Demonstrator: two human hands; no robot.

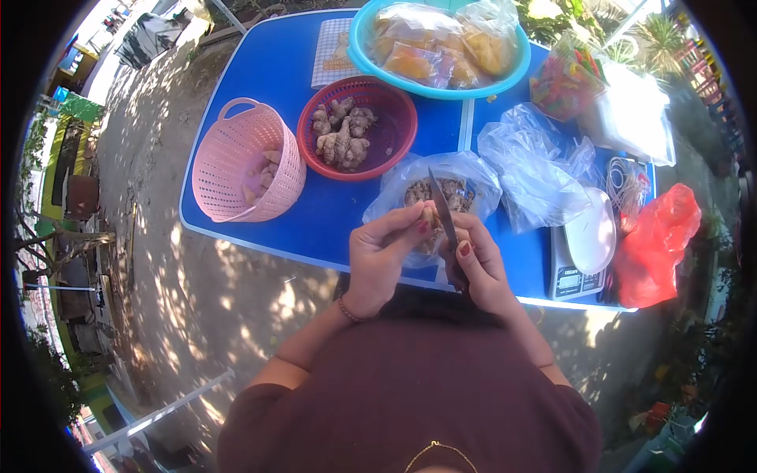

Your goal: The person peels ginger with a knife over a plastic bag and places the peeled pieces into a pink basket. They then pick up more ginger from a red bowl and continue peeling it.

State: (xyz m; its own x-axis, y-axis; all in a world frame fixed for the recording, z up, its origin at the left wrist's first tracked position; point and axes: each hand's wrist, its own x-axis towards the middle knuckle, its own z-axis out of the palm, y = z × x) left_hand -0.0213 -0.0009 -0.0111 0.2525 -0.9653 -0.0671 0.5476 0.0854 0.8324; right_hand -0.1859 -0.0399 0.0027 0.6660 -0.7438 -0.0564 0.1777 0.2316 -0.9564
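Note:
Between the fingertips of my left hand (381, 251) is a small piece of ginger (429, 212), mostly covered by the fingers. My right hand (480, 264) is closed round the handle of a knife (442, 206), its blade pointing up and away, close beside the ginger. Below both hands an open clear plastic bag (482, 175) holds brownish scraps (453, 189) that look like peelings. Left of the bag, a red basket (310, 162) contains several knobbly ginger roots (344, 142). A pink basket (211, 175) with a handle has several pale pieces (263, 175) at its bottom.
A turquoise basin (359, 49) with bagged yellow-orange goods stands at the far edge of the blue table (260, 230). To the right are a crumpled clear bag (530, 162), a kitchen scale (579, 280), a red plastic bag (658, 248) and a white container (635, 118).

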